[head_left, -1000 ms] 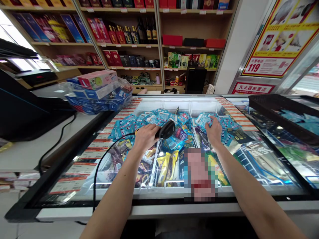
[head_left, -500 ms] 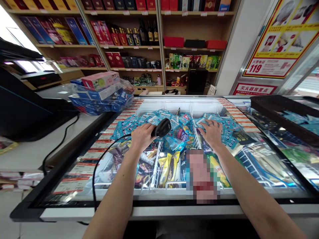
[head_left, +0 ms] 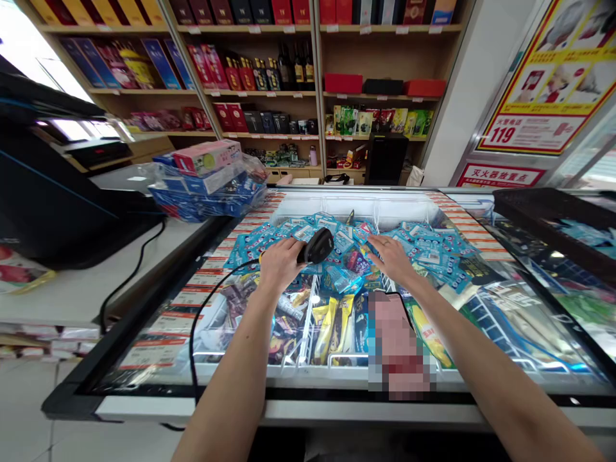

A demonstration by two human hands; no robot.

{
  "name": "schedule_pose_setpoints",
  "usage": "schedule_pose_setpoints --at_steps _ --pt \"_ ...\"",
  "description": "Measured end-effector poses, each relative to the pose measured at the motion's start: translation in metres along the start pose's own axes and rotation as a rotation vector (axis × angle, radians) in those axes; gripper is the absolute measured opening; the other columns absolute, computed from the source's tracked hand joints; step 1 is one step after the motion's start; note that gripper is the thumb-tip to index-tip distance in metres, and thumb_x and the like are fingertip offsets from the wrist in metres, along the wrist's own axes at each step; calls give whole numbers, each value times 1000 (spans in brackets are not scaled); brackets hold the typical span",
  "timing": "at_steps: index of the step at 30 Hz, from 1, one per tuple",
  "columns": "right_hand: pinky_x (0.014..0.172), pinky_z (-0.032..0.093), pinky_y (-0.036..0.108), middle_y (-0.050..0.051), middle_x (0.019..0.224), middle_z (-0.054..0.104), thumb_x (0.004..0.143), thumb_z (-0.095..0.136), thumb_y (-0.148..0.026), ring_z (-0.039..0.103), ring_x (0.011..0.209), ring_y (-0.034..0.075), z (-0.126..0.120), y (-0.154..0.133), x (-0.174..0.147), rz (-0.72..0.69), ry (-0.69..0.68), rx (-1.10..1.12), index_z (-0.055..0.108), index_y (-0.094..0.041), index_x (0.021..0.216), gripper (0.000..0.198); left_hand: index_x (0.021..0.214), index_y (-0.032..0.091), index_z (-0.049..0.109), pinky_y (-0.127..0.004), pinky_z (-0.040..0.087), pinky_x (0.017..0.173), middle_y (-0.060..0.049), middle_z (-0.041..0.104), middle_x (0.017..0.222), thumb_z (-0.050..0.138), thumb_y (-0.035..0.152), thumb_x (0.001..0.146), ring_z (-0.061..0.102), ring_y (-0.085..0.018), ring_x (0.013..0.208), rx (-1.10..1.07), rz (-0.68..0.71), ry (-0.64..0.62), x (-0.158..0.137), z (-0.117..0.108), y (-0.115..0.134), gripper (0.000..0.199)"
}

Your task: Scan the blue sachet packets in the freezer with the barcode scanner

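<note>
My left hand (head_left: 280,263) is closed round the handle of a black barcode scanner (head_left: 319,246), its head pointing right over a heap of small blue packets (head_left: 250,248). A black cable runs from the scanner down past my left forearm. My right hand (head_left: 393,258) lies with fingers stretched out at the right side of that heap; its fingertips are close to the packets, and I cannot tell whether they touch. A second spread of blue packets (head_left: 428,253) lies to the right of this hand. Both groups rest on the glass top of a chest freezer (head_left: 202,405).
Under the glass are wire baskets with wrapped ice creams (head_left: 334,327). A blurred-out pink item (head_left: 397,340) lies near the front edge. Plastic-wrapped boxes (head_left: 206,183) and a black checkout machine (head_left: 62,186) stand left. A dark tray (head_left: 539,212) sits right; stocked shelves stand behind.
My right hand has moved left, from the right spread of blue packets to the edge of the middle heap. My left hand keeps the scanner in nearly the same place. The view has shifted slightly.
</note>
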State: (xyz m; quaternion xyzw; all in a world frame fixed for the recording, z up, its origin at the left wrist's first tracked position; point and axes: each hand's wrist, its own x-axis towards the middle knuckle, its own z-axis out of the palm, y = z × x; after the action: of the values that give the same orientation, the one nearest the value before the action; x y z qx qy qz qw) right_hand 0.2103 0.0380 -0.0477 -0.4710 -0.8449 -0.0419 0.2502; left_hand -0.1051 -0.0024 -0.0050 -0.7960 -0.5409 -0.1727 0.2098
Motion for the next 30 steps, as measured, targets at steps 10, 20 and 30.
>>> schedule_pose_setpoints --at_steps 10,20,30 --pt "106 34 50 0 148 41 95 35 -54 38 135 29 24 -11 24 -203 -200 45 32 -36 145 54 105 21 60 -35 45 77 -8 67 98 64 28 77 61 -26 98 -18 -4 -6 0 0 0 30" --pt "90 47 37 8 110 61 93 43 -53 60 99 21 4 -6 0 -101 -51 212 58 -21 109 39 106 21 60 -34 45 78 -7 66 98 64 27 76 60 -25 98 -17 23 2 0 2 2 31" --pt "96 41 46 21 116 58 72 51 -77 47 116 34 12 -8 -9 154 132 -63 58 -11 113 78 106 21 61 -36 45 77 -8 66 97 65 26 75 60 -26 97 -32 33 -9 1 0 6 32"
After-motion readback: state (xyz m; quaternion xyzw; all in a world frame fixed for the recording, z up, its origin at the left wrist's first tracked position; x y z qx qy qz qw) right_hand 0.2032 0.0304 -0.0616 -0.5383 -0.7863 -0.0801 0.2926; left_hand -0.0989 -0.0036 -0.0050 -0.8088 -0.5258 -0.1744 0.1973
